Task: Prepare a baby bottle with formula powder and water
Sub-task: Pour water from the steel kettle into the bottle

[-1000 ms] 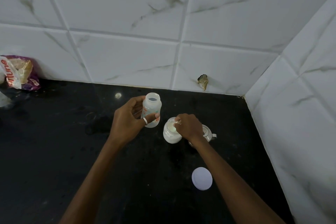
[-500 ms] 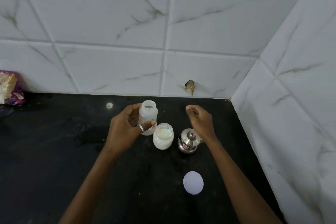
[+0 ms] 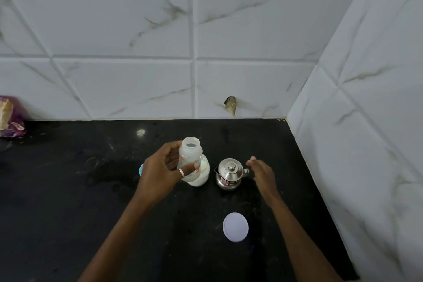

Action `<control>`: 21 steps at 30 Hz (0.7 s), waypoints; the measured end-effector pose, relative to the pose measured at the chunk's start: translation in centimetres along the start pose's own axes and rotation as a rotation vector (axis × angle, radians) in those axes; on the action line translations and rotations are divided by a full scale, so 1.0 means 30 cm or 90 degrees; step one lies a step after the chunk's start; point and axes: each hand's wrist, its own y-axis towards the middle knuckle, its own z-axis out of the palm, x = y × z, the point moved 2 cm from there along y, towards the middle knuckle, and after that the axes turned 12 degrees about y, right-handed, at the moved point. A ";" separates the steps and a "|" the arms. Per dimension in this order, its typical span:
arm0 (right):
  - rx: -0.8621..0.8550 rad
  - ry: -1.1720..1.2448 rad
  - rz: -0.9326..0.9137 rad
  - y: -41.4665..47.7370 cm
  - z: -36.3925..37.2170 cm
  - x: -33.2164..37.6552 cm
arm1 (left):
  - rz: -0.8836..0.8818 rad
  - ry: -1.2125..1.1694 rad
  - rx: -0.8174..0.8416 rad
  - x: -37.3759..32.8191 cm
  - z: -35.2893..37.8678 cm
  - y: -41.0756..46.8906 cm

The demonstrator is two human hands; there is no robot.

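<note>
Left hand (image 3: pixel 160 174) grasping uncapped baby bottle (image 3: pixel 190 155), upright. Right hand (image 3: pixel 263 173) released, empty, at 3 o'clock of steel kettle (image 3: pixel 230 174). White lid (image 3: pixel 235 226) flat on tabletop (image 3: pixel 68 201).

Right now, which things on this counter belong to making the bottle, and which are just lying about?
For the job:
- baby bottle, open, held in the left hand
- powder jar, open, behind it
- white lid, off, on the counter
- steel pot, lidded; right hand open beside it

Lying about:
- purple packet at far left
- blue item, mostly hidden by the left hand; cannot tell
</note>
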 end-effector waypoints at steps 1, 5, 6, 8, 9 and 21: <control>0.007 -0.007 -0.006 0.000 -0.002 -0.016 | -0.006 0.001 0.001 0.003 0.011 -0.001; 0.031 -0.014 -0.020 -0.001 0.000 -0.048 | -0.022 0.008 0.004 0.008 0.041 -0.008; 0.039 -0.013 -0.012 0.001 0.000 -0.051 | -0.024 0.012 0.002 0.009 0.046 -0.011; 0.054 -0.006 0.004 0.009 0.004 -0.065 | -0.031 0.018 -0.005 0.012 0.055 -0.022; 0.059 -0.001 0.010 0.014 0.004 -0.074 | -0.034 0.017 -0.008 0.013 0.059 -0.026; 0.149 0.026 0.025 0.047 0.023 -0.085 | -0.062 0.032 -0.038 0.023 0.072 -0.076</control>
